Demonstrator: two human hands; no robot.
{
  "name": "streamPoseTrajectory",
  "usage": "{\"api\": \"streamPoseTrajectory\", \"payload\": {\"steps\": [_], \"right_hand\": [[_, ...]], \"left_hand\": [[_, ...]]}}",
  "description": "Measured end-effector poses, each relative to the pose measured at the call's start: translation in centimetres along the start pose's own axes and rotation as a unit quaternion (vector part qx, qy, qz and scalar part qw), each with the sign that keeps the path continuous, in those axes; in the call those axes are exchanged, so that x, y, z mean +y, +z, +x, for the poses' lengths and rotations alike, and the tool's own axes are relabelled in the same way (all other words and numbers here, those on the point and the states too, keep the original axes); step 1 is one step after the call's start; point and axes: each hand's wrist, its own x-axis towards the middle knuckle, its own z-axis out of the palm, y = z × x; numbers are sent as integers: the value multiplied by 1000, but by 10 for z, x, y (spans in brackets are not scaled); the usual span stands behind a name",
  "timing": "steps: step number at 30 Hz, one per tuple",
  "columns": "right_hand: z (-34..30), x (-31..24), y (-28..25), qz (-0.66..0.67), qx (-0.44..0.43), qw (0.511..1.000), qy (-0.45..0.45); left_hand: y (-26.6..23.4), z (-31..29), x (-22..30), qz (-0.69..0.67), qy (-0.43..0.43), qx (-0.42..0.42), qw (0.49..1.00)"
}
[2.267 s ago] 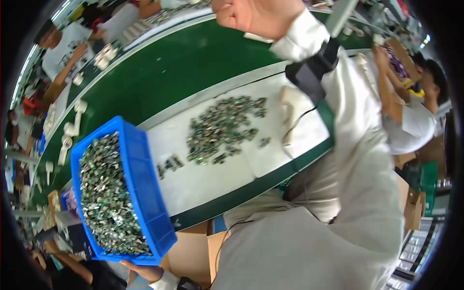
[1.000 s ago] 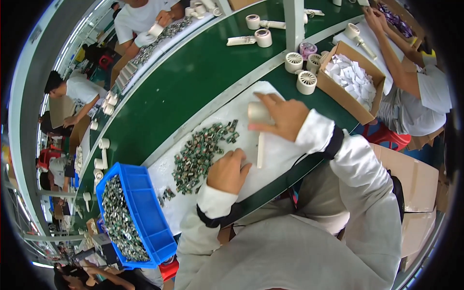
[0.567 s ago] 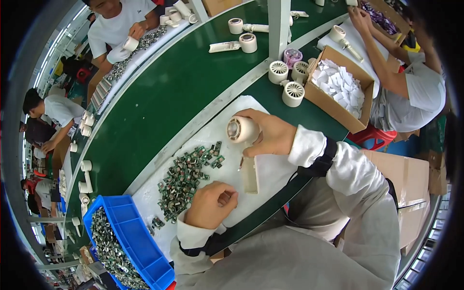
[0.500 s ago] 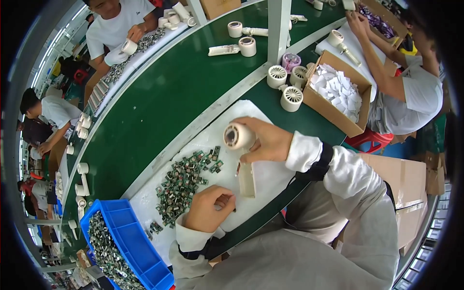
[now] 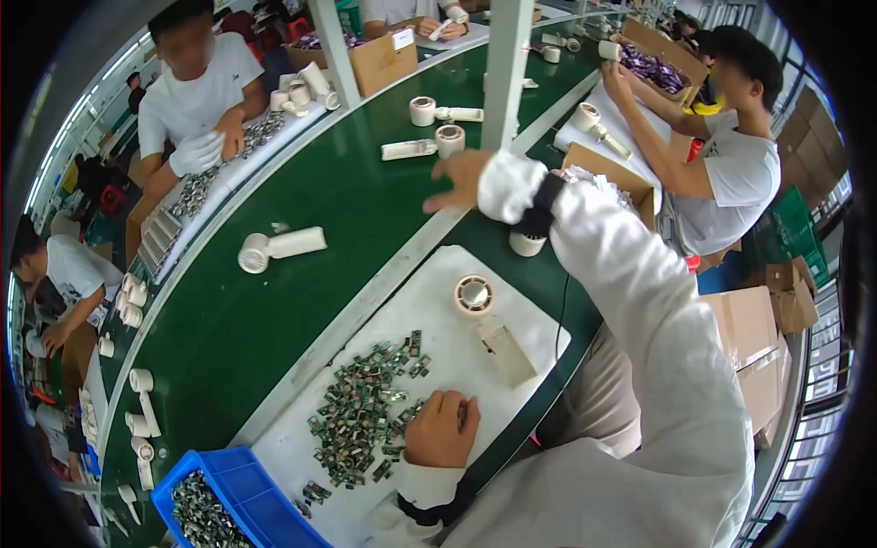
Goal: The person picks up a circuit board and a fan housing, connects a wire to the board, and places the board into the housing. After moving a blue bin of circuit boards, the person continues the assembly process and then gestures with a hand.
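My right hand [image 5: 457, 183] is stretched far forward over the green belt edge, fingers apart and nothing in them. Just beyond it lies a cream handheld fan [image 5: 449, 140]. On the white foam mat [image 5: 457, 265] rests another handheld fan [image 5: 507, 352], its round head away from me and its opened handle toward me. My left hand [image 5: 443, 429] is curled closed on the mat, beside a pile of small green circuit boards [image 5: 361, 416]. Whatever its fingers may hold is hidden.
A blue bin [image 5: 260, 498] of circuit boards stands at lower left. One fan [image 5: 281, 247] lies on the green conveyor [image 5: 347, 228]. A metal post [image 5: 505, 73] rises beyond my right hand. A cardboard box [image 5: 612, 178] stands right of my forearm; co-workers sit around.
My right hand has let go of the fan, now lying on the mat, and reached forward. My left hand stays curled near the boards. Another fan now shows on the conveyor; the view has shifted.
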Motion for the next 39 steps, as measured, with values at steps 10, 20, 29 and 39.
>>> {"api": "streamPoseTrajectory", "payload": {"steps": [10, 20, 29, 39], "right_hand": [[207, 115, 85, -185, 211, 946, 164], [151, 71, 26, -23, 166, 983, -70], [-145, -87, -10, 193, -70, 903, -378], [-189, -63, 79, 37, 44, 925, -376]], "left_hand": [[15, -2, -6, 41, -19, 92, 995], [40, -4, -10, 91, 2, 64, 994], [10, 0, -6, -16, -31, 100, 994], [-36, -2, 4, -460, -198, -20, 865]]}}
